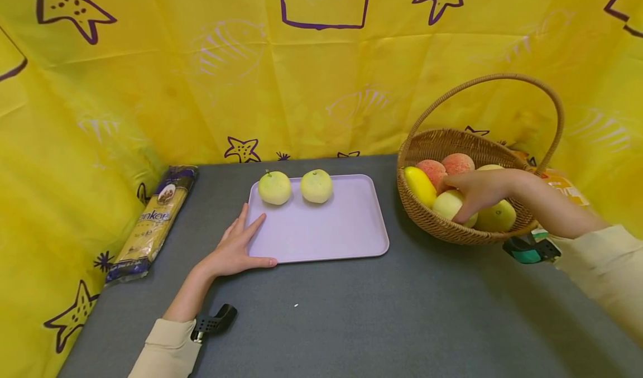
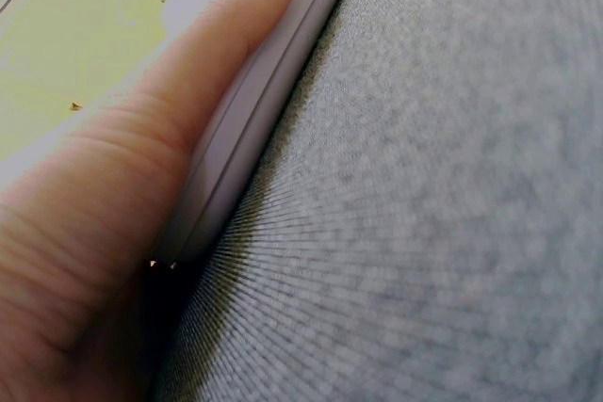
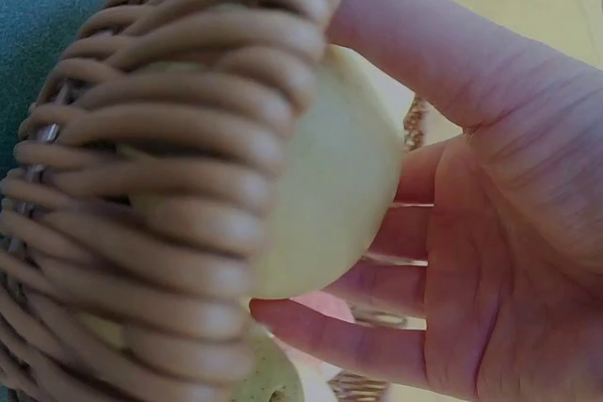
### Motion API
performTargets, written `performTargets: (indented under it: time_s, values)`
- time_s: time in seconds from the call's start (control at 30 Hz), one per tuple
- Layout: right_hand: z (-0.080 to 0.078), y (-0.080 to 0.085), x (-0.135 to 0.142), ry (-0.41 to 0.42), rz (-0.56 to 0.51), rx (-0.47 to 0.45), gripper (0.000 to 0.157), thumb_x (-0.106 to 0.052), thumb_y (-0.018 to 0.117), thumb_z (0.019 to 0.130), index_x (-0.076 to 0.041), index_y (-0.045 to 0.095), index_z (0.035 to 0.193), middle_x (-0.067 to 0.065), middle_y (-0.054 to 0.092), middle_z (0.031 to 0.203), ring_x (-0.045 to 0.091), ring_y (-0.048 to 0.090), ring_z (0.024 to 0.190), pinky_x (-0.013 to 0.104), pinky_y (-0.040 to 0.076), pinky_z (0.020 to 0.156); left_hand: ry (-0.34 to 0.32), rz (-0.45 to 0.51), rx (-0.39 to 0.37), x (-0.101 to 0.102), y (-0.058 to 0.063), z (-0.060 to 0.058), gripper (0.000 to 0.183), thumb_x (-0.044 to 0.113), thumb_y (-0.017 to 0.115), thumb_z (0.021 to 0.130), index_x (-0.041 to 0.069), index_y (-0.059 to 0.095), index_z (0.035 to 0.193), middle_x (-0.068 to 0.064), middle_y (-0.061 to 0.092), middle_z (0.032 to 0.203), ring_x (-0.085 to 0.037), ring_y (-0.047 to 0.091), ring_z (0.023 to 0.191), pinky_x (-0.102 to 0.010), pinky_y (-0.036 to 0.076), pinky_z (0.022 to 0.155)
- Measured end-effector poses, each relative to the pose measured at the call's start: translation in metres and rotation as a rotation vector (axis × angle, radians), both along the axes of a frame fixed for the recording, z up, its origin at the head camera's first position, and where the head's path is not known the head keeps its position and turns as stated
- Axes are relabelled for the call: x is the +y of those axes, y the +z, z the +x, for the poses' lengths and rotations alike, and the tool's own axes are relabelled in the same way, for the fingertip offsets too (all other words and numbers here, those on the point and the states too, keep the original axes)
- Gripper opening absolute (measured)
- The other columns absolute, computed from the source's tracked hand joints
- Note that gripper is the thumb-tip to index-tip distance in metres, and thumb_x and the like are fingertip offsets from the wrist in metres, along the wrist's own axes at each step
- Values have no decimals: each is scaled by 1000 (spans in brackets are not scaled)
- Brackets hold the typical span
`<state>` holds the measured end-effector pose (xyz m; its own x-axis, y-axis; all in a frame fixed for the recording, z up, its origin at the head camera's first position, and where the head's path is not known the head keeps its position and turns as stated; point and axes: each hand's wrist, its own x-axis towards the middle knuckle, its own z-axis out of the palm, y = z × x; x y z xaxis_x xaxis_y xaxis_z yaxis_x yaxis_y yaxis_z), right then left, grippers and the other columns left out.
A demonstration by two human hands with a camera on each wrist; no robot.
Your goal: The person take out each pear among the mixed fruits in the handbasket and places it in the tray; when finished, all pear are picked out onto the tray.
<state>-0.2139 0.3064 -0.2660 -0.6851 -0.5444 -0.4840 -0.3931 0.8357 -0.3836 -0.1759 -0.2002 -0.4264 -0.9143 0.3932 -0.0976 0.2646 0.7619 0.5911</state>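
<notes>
Yellow cloth printed with dark starfish and pale fish stands beyond both hands; grey fabric covers the surface beneath them. Left hand: fingers spread and nearly straight, grasping nothing, placed at the near left corner of a lilac tray; the thumb lies against the near rim, as the left wrist view confirms. Two yellow-green fruits rest on the tray beyond this hand's fingertips, side by side and slightly apart. To the left of the hand lies a long printed packet. Right hand: partly closed, thumb and fingers curved about a pale round fruit inside a wicker basket. Just left of its fingers is a smooth yellow fruit; beyond them, two reddish fruits; below the hand, a greenish fruit. An orange packet shows behind the right forearm.
</notes>
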Motion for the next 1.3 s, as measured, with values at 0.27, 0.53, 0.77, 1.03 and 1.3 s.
performTargets:
  time_s: [0.27, 0.53, 0.77, 1.03, 1.3]
  values:
    - [1, -2, 4, 5, -32, 15, 52, -23, 80, 72, -5, 56, 115, 1, 53, 95, 16, 50, 80, 28, 44, 69, 4, 0, -9, 0, 0, 0, 110, 58, 78, 73, 11, 23, 156, -18, -19, 159, -50, -2, 142, -70, 5, 106]
    - [6, -1, 7, -77, -52, 69, 64, -32, 84, 72, -4, 52, 120, 4, 55, 98, 18, 51, 81, 32, 47, 70, 2, 1, -8, -1, -1, 0, 110, 59, 78, 73, 12, 23, 156, -19, -19, 160, -50, -2, 143, -69, 5, 106]
    - [9, -1, 14, -156, -69, 132, 69, -42, 84, 74, -8, 49, 122, 5, 57, 98, 18, 54, 81, 34, 46, 69, 2, 2, -14, -1, 0, 0, 110, 59, 77, 73, 12, 22, 156, -18, -19, 160, -50, -3, 143, -69, 4, 107]
    - [11, -1, 20, -215, -177, 98, 66, -36, 80, 81, -9, 43, 129, 9, 55, 108, 21, 55, 88, 34, 47, 72, 0, 0, -11, -1, 0, -1, 111, 59, 77, 73, 11, 22, 156, -19, -19, 159, -50, -3, 143, -68, 3, 108]
    - [12, 0, 22, -247, -275, 82, 65, -32, 74, 88, -11, 38, 138, 11, 57, 107, 26, 57, 89, 39, 49, 72, 4, -2, -5, -1, 0, 0, 111, 60, 78, 73, 12, 23, 156, -19, -18, 160, -51, -2, 142, -69, 5, 107]
